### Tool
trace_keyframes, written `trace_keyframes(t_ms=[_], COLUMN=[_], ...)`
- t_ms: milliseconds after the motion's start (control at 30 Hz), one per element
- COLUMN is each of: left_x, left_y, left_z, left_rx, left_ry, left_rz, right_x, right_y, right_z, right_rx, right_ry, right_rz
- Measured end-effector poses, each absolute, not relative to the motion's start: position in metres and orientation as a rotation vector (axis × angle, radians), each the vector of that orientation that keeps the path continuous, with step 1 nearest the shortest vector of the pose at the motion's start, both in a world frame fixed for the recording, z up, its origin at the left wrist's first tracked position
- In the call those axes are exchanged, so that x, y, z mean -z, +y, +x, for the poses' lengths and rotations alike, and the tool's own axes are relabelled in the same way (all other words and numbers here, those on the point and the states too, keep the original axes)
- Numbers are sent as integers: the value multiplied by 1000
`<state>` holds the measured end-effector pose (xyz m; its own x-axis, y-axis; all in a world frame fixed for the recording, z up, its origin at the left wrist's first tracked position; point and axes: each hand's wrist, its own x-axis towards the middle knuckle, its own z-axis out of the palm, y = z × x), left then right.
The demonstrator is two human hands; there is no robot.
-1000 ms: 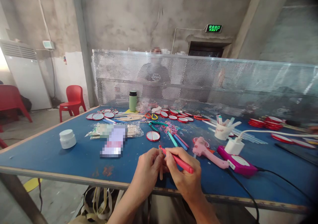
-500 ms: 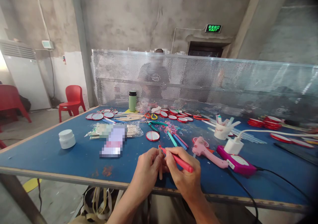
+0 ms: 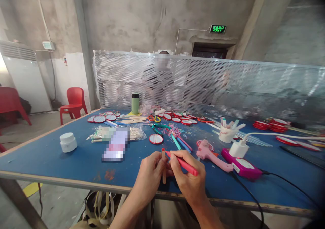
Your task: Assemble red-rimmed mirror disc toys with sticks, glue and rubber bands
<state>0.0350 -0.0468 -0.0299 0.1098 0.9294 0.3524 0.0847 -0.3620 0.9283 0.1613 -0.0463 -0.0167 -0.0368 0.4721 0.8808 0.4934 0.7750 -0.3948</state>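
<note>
My left hand (image 3: 149, 171) pinches a thin wooden stick (image 3: 164, 175) upright near the front edge of the blue table (image 3: 63, 161). My right hand (image 3: 189, 176) grips a red marker (image 3: 186, 167), its tip against the top of the stick. A round red-rimmed mirror (image 3: 156, 139) lies just beyond my hands, with several coloured markers (image 3: 180, 142) beside it.
A pink glue gun (image 3: 210, 153) and a magenta device (image 3: 242, 166) with a white plug and cables lie to the right. A white jar (image 3: 68, 141) stands at left, a bag of sticks (image 3: 137, 132) and green bottle (image 3: 135, 103) further back. A person sits behind the perforated metal screen (image 3: 203, 83).
</note>
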Motion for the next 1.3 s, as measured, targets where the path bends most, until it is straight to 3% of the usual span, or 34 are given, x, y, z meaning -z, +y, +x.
trace_keyframes(t_ms=[1300], left_x=[30], left_y=[-46], left_z=[34], left_rx=[-1334], left_ry=[1074], left_rz=[1633], right_x=[18], right_y=[-46], right_z=[162], right_rx=[-29], right_ry=[-1711], right_rz=[-757])
